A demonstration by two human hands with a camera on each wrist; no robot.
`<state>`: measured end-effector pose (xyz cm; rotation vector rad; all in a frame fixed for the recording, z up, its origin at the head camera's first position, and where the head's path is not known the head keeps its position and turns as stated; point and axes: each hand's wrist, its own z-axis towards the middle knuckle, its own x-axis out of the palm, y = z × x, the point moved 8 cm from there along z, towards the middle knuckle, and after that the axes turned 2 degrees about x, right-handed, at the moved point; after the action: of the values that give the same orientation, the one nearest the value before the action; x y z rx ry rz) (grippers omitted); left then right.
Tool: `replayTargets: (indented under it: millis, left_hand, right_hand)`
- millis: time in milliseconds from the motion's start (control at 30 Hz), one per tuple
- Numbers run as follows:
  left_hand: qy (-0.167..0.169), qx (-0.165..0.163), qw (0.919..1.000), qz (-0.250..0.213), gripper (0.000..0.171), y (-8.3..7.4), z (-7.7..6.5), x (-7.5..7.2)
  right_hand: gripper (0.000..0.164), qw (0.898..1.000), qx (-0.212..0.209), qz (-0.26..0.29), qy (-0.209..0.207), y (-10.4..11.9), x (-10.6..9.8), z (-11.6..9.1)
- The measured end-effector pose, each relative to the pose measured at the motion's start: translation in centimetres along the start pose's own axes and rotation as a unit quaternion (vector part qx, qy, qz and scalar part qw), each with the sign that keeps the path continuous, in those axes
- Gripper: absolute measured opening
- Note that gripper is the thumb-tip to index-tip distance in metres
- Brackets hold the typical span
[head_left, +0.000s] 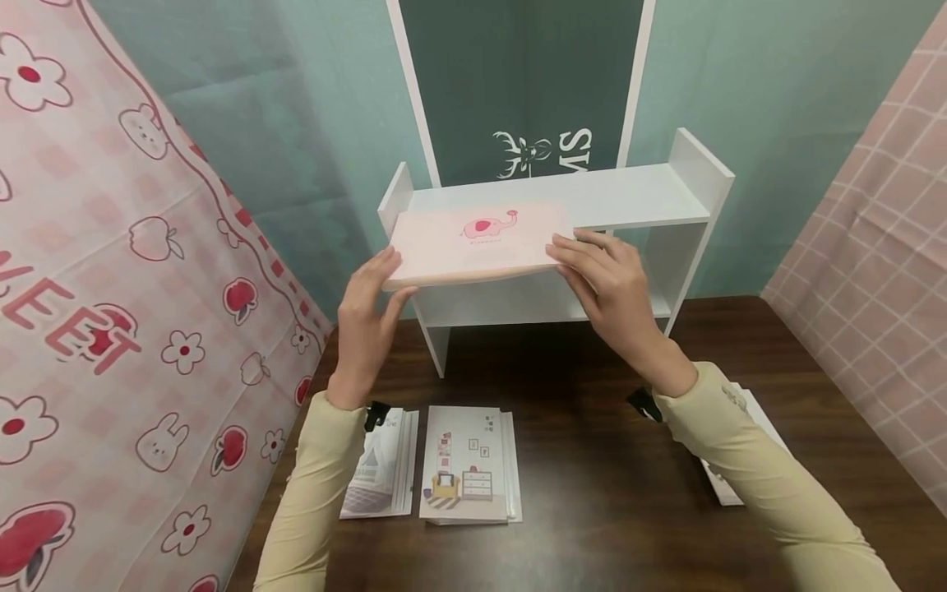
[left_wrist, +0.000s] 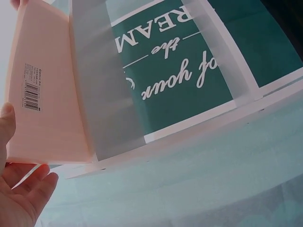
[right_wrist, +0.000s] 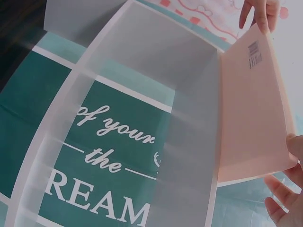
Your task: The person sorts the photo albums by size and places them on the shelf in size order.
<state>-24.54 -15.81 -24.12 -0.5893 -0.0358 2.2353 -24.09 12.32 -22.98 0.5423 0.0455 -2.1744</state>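
Observation:
A pale pink notebook [head_left: 444, 251] with an elephant printed on its cover is held between both hands, its far part overlapping the top board of a white desk shelf [head_left: 621, 193]. My left hand [head_left: 366, 308] pinches the near left corner, thumb below and fingers above. At the right end, my right hand [head_left: 610, 288] grips the notebook's edge. From below, the left wrist view shows the notebook's back [left_wrist: 52, 113] with a barcode label [left_wrist: 31, 90]. The same pink back [right_wrist: 253, 113] meets the shelf's edge in the right wrist view.
On the dark wooden table [head_left: 584, 493] lie a stack of booklets [head_left: 377, 469], another stack with a furnished-room cover [head_left: 464, 464] and, partly under the right sleeve, a white booklet [head_left: 728, 485]. The shelf has raised end panels [head_left: 703, 173]. Patterned cloth [head_left: 170, 329] hangs at left.

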Motion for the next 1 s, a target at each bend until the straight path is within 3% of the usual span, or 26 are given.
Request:
replayTargets:
  millis: [600, 1000]
  left_hand:
    - [0.004, 0.016, 0.9998, 0.015, 0.046, -0.1, 0.6, 0.1]
    - [0.018, 0.003, 0.9994, 0.029, 0.042, 0.3, 0.7, 0.8]
  right_hand:
    - [0.029, 1.000, 0.005, 0.002, 0.012, -0.7, 0.5, 0.5]
    - [0.028, 0.999, 0.029, 0.017, 0.025, -1.4, 0.9, 0.7]
